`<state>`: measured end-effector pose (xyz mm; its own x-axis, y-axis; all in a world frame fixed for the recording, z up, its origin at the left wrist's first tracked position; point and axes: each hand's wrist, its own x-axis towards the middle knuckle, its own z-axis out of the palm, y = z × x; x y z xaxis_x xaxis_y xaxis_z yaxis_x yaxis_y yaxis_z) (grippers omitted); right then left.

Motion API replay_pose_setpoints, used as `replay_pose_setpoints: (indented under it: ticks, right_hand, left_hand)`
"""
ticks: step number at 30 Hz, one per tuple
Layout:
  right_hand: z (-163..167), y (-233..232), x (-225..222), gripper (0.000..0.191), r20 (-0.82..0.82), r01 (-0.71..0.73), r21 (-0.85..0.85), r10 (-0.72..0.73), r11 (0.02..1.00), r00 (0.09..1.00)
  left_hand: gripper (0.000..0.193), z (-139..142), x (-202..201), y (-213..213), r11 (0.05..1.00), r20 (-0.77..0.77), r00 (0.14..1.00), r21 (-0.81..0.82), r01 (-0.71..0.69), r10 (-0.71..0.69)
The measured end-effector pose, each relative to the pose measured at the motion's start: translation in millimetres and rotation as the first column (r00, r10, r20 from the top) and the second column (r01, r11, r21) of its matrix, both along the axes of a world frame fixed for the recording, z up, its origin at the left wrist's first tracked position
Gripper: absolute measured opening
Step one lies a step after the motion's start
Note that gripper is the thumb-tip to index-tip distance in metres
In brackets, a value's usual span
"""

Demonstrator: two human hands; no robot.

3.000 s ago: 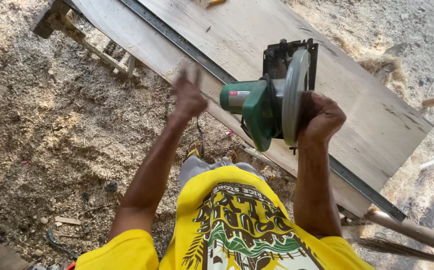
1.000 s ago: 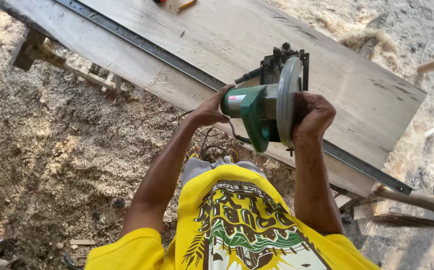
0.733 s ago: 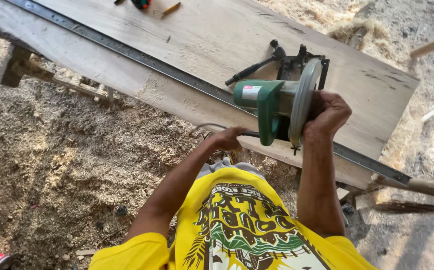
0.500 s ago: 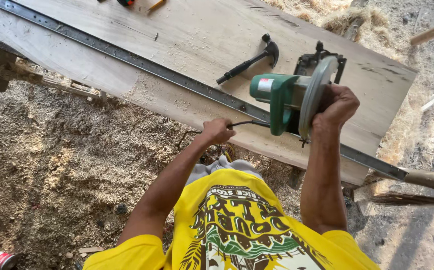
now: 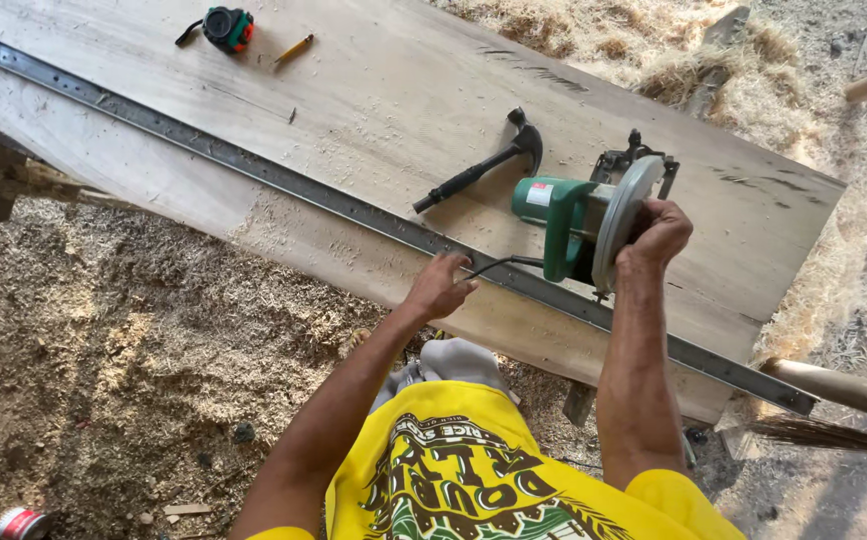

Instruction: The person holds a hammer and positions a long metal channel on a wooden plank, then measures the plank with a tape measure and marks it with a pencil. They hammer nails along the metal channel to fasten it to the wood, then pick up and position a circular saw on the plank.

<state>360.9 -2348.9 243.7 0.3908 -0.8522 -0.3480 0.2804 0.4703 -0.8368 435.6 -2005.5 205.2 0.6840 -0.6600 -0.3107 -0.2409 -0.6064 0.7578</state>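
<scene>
right hand [image 5: 659, 232] grips circular saw [image 5: 584, 222] | left hand [image 5: 439, 288] seemingly pinching cord [image 5: 504, 262] | hammer [image 5: 479, 172] beside

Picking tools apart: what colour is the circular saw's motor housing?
Green, on the circular saw in the right hand; head view.

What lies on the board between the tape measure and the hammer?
In the head view, between the tape measure and the hammer lie a pencil and bare, dusty board.

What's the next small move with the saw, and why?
Probably lower the circular saw base-flat onto the board beside the metal guide rail: the right hand holds it tilted above the wood, while the left hand gathers its cord by the rail.
</scene>
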Motion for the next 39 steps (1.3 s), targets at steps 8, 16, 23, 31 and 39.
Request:
replay_pose_setpoints:
  ticks: [8,16,23,31,39]
  right_hand:
    - [14,-1,-3,0.017,-0.327,-0.133,-0.048,0.110,0.990,0.939]
    - [58,50,22,0.040,-0.509,-0.543,-0.814,-0.702,0.206,0.498]
    - [24,205,130,0.061,-0.879,-0.715,-0.380,0.013,0.587,0.477]
    - [-13,272,222,0.093,-0.953,-0.514,-0.225,-0.078,0.828,0.293]
    - [-33,299,287,0.028,-0.507,-0.161,0.104,0.191,0.981,0.840]
  left_hand:
    - [0.045,1,23,-26,0.999,-0.111,0.994,0.036,0.024,-0.020]
    - [0.038,0,43,-18,0.982,-0.014,0.985,-0.072,-0.175,0.174]
    - [0.026,15,97,27,0.863,0.133,0.853,-0.044,-0.504,0.505]
    - [0.022,-6,207,92,0.835,0.183,0.815,-0.128,-0.535,0.550]
    - [0.029,-42,328,150,0.840,0.298,0.788,-0.115,-0.531,0.539]
